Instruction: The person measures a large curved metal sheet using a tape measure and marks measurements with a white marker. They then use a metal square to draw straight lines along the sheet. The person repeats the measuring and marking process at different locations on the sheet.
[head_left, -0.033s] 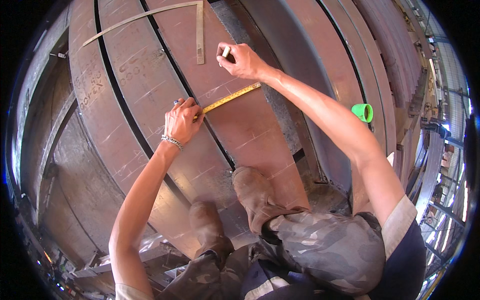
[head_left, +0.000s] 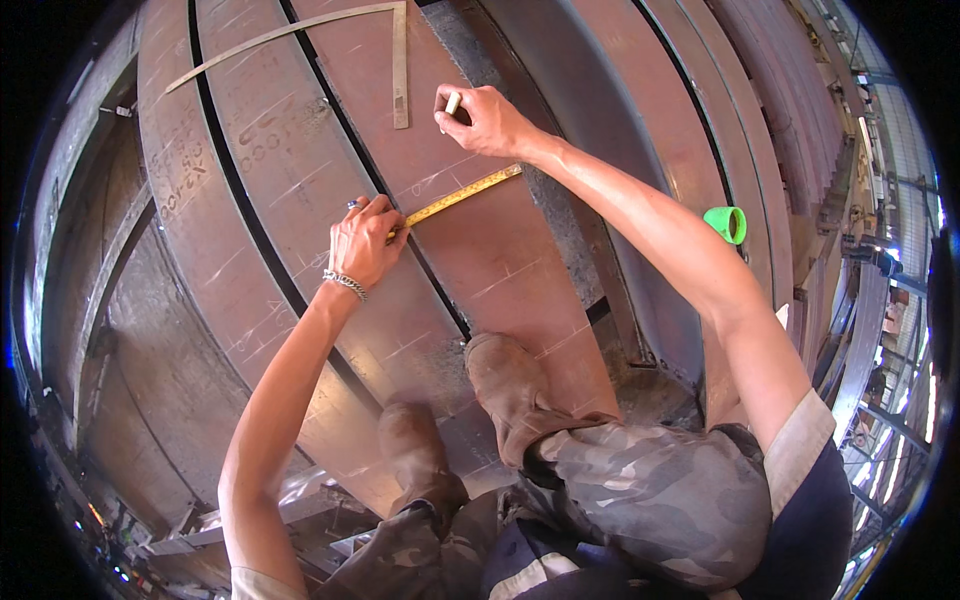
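Head view: left hand (head_left: 366,243) has its grip clenched on yellow tape measure (head_left: 462,197), stretched across brown steel plate (head_left: 500,265). Right hand (head_left: 487,121) grasps pale stick (head_left: 453,103) near metal square (head_left: 400,65).

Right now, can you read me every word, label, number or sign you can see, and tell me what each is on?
Leftmost reddish plate: dark lettering, not copied out here.
Neighbouring plate to its right: fainter dark characters, likewise not copied.
Yellow tape measure in the left hand: scale markings, too small to read.
Metal square: any markings too small to read.
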